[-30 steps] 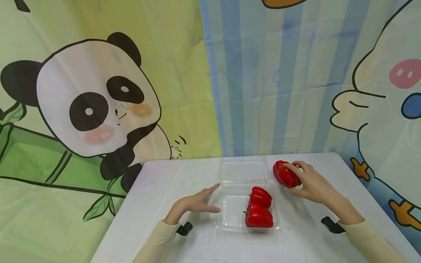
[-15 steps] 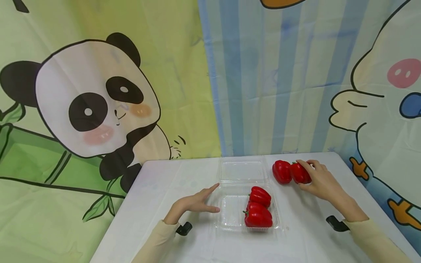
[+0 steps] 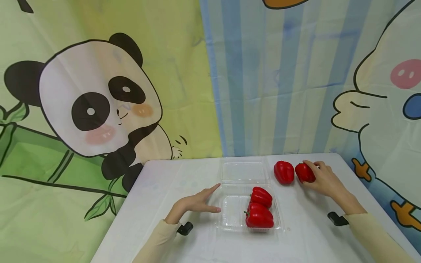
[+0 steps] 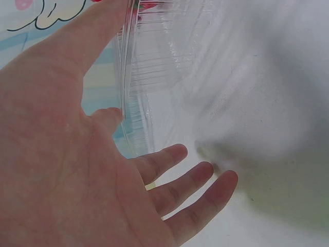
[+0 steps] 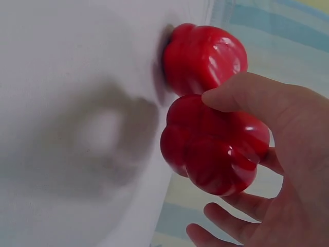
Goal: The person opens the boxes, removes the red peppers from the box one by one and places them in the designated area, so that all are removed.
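Observation:
Between thumb and fingers my right hand (image 3: 323, 180) grips a red bell pepper (image 5: 213, 144) at the right of the table. Just left of it in the head view, a second red bell pepper (image 3: 284, 172) lies on the tabletop, a small gap between them. A clear plastic clamshell box (image 3: 231, 213) lies with its lid (image 3: 244, 171) folded back, away from me. Two red bell peppers (image 3: 259, 215) sit in the right half of its base. My left hand (image 3: 197, 202) is at the box's left edge, fingers spread, with thumb and forefinger near the rim.
The white table (image 3: 184, 175) reaches back to a printed curtain (image 3: 250, 91) with a panda and blue stripes. A black wrist strap piece (image 3: 185, 228) shows at the left cuff and another black piece (image 3: 337, 218) at the right cuff.
My right hand has gone from the left pepper of the back pair to the right one, which now stands slightly apart from its neighbour. My left hand has stayed by the box.

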{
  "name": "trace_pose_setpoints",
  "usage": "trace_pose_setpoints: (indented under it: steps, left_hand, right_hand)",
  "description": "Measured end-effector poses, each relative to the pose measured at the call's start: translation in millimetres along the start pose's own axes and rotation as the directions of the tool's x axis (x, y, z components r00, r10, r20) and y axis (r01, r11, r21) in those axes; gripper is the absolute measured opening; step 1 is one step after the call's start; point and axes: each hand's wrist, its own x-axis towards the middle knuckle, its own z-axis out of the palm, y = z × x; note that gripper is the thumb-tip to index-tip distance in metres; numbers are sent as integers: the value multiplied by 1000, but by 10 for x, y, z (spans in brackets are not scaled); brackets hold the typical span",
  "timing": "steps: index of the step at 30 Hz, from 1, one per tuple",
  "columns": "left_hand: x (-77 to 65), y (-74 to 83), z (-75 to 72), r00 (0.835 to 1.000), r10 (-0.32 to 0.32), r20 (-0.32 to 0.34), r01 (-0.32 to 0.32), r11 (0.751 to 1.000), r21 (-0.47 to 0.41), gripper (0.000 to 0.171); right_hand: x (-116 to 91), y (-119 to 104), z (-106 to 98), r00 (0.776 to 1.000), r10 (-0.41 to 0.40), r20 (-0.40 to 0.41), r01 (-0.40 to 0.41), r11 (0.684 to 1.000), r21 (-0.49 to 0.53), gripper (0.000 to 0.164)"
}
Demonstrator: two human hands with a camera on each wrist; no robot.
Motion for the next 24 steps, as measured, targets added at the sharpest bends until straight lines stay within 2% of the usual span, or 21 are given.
trace_pose_setpoints:
  steps: [8,24]
  left_hand:
    - [11,-2,-9,1000,10,1,-10,1000,-1,102]
    - [5,-13,-10,1000,13,-1,-13,1000,-5,102]
  right_hand:
    - [109,73,50,995,64,77,-66,997,27,86]
    - [274,88,123,981,103,164,-109,994,29,87]
